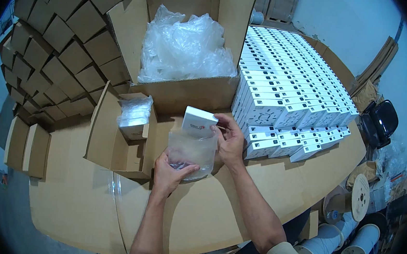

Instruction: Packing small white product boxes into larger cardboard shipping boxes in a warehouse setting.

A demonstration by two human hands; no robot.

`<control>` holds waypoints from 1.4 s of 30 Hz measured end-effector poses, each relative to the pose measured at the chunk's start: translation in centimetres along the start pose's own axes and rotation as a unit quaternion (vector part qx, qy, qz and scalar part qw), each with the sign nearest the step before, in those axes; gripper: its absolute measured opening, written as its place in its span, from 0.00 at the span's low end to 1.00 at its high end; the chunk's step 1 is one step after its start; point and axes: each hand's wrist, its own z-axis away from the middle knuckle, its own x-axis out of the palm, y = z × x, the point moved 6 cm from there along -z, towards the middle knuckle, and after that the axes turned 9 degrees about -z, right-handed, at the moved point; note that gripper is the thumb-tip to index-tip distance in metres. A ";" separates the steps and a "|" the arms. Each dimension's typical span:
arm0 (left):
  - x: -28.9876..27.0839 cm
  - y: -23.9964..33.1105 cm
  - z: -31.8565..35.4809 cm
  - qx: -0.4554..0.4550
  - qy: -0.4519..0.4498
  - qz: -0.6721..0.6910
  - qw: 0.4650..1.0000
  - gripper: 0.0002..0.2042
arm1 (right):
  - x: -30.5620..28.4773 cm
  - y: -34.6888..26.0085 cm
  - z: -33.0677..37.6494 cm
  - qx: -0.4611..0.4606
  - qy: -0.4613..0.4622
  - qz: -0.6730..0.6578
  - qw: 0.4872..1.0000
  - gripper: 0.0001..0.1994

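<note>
My left hand (171, 171) grips the lower edge of a clear plastic bag (192, 150) held over the cardboard-covered table (235, 202). A small white box (198, 121) stands half inside the bag's mouth. My right hand (230, 140) holds the box and the bag's upper right edge. Just left of the hands an open brown carton (110, 143) lies on its side, with one bagged white box (134, 116) in it.
A big open carton (187, 91) full of clear plastic bags (186, 48) stands behind the hands. Many white boxes (289, 86) are stacked in rows at the right. Folded brown cartons (60, 51) pile up at the left. Reels (352, 198) stand beside the table at lower right.
</note>
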 end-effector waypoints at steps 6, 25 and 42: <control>-0.4 -1.1 -0.4 -0.002 0.007 -0.021 1.000 0.28 | 0.7 -3.3 -0.3 -0.037 0.029 -0.093 0.995 0.16; -0.6 0.2 -0.1 -0.015 0.021 -0.057 0.998 0.26 | -0.3 -3.3 0.2 -0.005 0.043 -0.084 0.995 0.09; -0.2 0.4 -0.2 0.018 0.018 -0.032 0.999 0.25 | 0.7 -2.4 0.7 0.060 -0.029 -0.096 0.993 0.09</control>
